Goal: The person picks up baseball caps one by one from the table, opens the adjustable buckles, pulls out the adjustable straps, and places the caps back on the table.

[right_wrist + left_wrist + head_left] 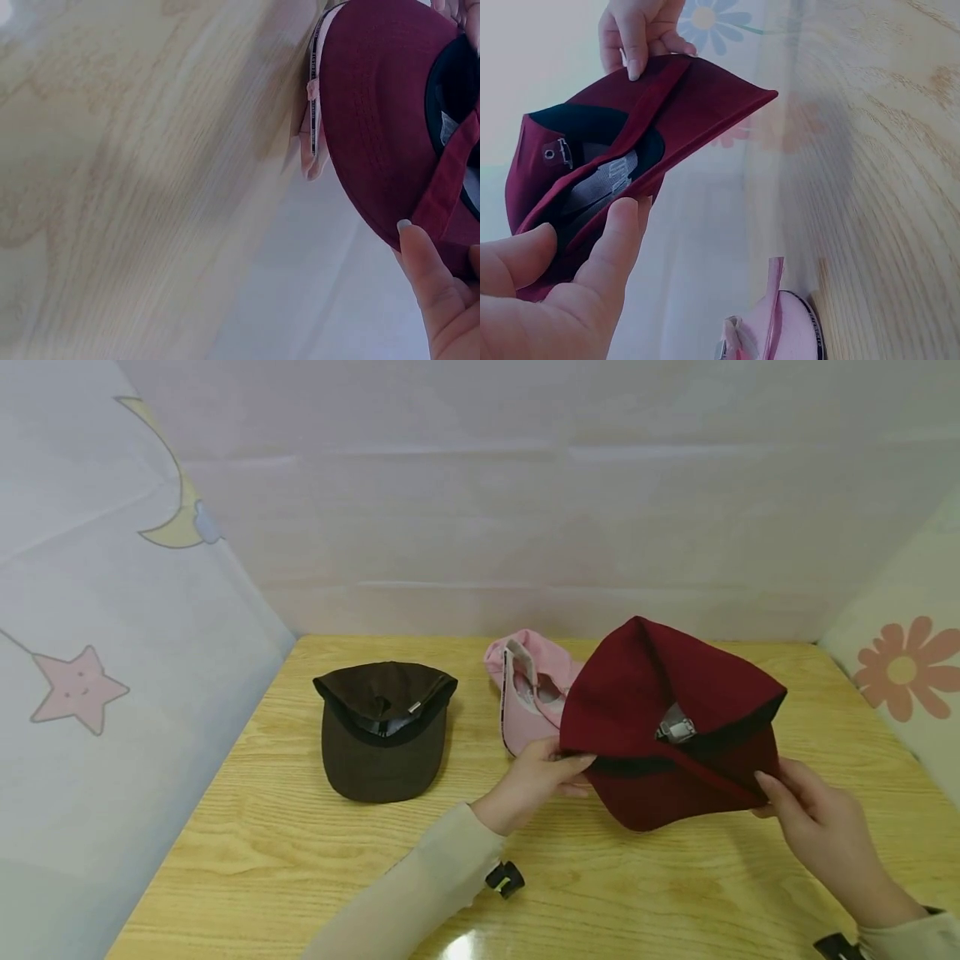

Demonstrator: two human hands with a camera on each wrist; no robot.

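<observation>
A dark red baseball cap (622, 702) is held up over the table between both hands, its brim (367, 112) toward me and its inside partly showing. My left hand (534, 781) pinches the cap's left edge, thumb on the inner side in the left wrist view. On the other side, my right hand (821, 818) grips the brim's right edge, with the thumb on top close to the strap (450, 176). A metal buckle (677, 729) shows at the cap's back strap. Behind the red cap, partly hidden by it, lies a pink cap (547, 653).
A dark brown cap (382, 768) lies on the left of the wooden table (247, 827), brim toward me. Printed cloth walls (480, 527) enclose the table at the back and both sides. Dark wrist straps (506, 878) show at the sleeves.
</observation>
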